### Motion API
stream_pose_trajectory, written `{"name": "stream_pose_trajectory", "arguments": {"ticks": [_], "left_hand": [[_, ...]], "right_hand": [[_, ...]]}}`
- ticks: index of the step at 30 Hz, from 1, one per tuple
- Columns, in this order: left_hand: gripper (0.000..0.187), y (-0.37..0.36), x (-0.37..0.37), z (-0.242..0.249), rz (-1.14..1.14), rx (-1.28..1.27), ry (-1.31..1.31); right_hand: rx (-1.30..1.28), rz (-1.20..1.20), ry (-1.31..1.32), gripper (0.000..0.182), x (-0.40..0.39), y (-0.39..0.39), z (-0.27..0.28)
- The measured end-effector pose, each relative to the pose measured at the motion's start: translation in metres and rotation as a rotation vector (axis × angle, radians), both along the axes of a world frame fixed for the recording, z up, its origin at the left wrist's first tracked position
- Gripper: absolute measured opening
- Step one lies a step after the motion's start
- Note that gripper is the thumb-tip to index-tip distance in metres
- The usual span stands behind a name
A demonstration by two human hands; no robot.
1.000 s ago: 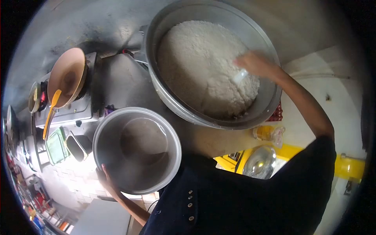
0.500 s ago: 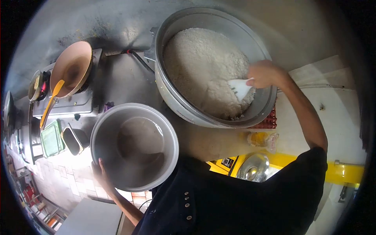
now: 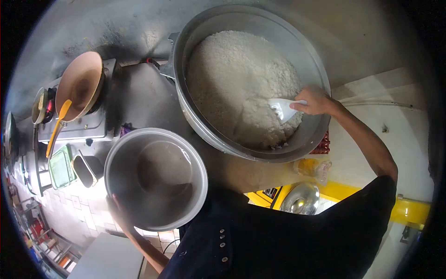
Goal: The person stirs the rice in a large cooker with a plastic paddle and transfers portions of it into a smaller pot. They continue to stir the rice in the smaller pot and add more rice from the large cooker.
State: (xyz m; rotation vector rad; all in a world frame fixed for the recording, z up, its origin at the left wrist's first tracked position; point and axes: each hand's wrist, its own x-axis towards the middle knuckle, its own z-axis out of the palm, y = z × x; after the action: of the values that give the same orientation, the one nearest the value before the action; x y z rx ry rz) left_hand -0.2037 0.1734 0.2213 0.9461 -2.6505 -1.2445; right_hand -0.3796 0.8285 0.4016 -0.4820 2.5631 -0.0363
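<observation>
Gripping the white rice paddle point(image 3: 282, 109), the right hand point(image 3: 316, 101) digs its blade into the rice point(image 3: 237, 79) filling the big pot point(image 3: 204, 28). The left hand point(image 3: 121, 215) clasps the empty pot's point(image 3: 155, 179) near rim, steadying it close alongside, left of the rice.

White rice point(image 3: 232, 79) in grey pot point(image 3: 320, 135); white paddle point(image 3: 282, 109); empty silver pot point(image 3: 114, 179); tan pan point(image 3: 79, 86) with orange handle point(image 3: 58, 128); green-rimmed container point(image 3: 60, 167); dark navy shirt point(image 3: 288, 237); yellow rail point(image 3: 409, 209).

kitchen, gas stove point(image 3: 79, 128), big rice pot point(image 3: 253, 79)
</observation>
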Motion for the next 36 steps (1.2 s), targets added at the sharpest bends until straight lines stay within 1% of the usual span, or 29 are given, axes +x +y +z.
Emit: {"name": "stream_pose_trajectory", "arguments": {"ticks": [3,5,6,8,11,12,14,15,17,18,20,21,23,24,26,27,29,30,32,33,35,36], "left_hand": [[0.069,-0.002,0.000,-0.004,0.015,-0.053,-0.017],[0.070,0.000,-0.003,0.006,-0.011,0.017,-0.067],[0.070,0.001,-0.003,0.007,-0.008,0.013,-0.066],[0.069,0.004,-0.002,0.005,0.026,-0.022,-0.059],[0.070,0.002,0.000,-0.006,0.087,-0.099,-0.057],[0.070,0.003,-0.001,-0.004,0.099,-0.096,-0.061],[0.070,0.007,-0.001,0.004,0.070,0.027,-0.034],[0.070,0.004,0.000,-0.002,0.077,0.026,-0.035],[0.070,-0.004,0.001,-0.015,0.065,-0.065,-0.073],[0.070,0.000,-0.001,-0.010,0.066,-0.068,-0.069],[0.070,0.010,-0.004,0.003,0.081,0.032,-0.051],[0.070,0.007,-0.001,0.000,0.089,0.030,-0.050],[0.070,0.001,0.001,-0.015,0.076,-0.088,-0.035],[0.070,0.000,0.000,-0.016,0.078,-0.092,-0.034],[0.069,-0.003,0.001,-0.016,0.102,0.066,0.013],[0.069,-0.005,0.005,-0.017,0.106,0.061,0.006],[0.070,-0.008,0.004,-0.022,0.088,-0.087,-0.032],[0.070,-0.009,0.003,-0.024,0.093,-0.082,-0.031],[0.072,-0.012,0.004,-0.026,0.065,-0.066,-0.030],[0.072,-0.011,0.007,-0.027,0.068,-0.063,-0.036],[0.073,-0.002,0.005,-0.017,0.056,-0.127,0.006],[0.073,-0.004,0.006,-0.017,0.049,-0.131,-0.003]], "right_hand": [[-0.055,-0.020,0.017,0.039,0.000,-0.012,-0.002],[-0.028,0.051,0.019,0.040,-0.006,-0.016,-0.009],[-0.032,0.054,0.020,0.040,-0.008,-0.018,-0.012],[-0.089,0.107,0.025,0.040,-0.012,-0.021,-0.016],[-0.064,0.123,0.018,0.039,-0.014,-0.031,-0.015],[-0.062,0.135,0.014,0.039,-0.015,-0.031,-0.017],[-0.116,0.144,0.081,0.038,-0.010,-0.027,-0.024],[-0.118,0.151,0.079,0.038,-0.009,-0.027,-0.023],[-0.120,0.107,0.095,0.038,-0.002,-0.028,-0.017],[-0.123,0.108,0.100,0.038,0.001,-0.026,-0.015],[-0.070,0.136,0.142,0.039,0.004,-0.023,-0.012],[-0.074,0.145,0.143,0.039,0.005,-0.024,-0.007],[-0.083,0.168,0.180,0.041,0.006,-0.025,0.002],[-0.087,0.170,0.181,0.041,0.004,-0.022,0.000],[-0.080,0.201,0.164,0.038,-0.001,-0.016,-0.009],[-0.086,0.204,0.157,0.038,-0.003,-0.018,-0.015],[-0.118,0.136,0.011,0.036,-0.008,-0.023,-0.024],[-0.112,0.142,0.012,0.036,-0.007,-0.023,-0.025],[-0.220,0.126,0.026,0.035,0.001,-0.028,-0.028],[-0.218,0.128,0.019,0.035,0.002,-0.029,-0.027],[-0.103,0.207,0.072,0.036,0.005,-0.029,-0.022],[-0.108,0.200,0.063,0.036,0.008,-0.030,-0.019]]}}
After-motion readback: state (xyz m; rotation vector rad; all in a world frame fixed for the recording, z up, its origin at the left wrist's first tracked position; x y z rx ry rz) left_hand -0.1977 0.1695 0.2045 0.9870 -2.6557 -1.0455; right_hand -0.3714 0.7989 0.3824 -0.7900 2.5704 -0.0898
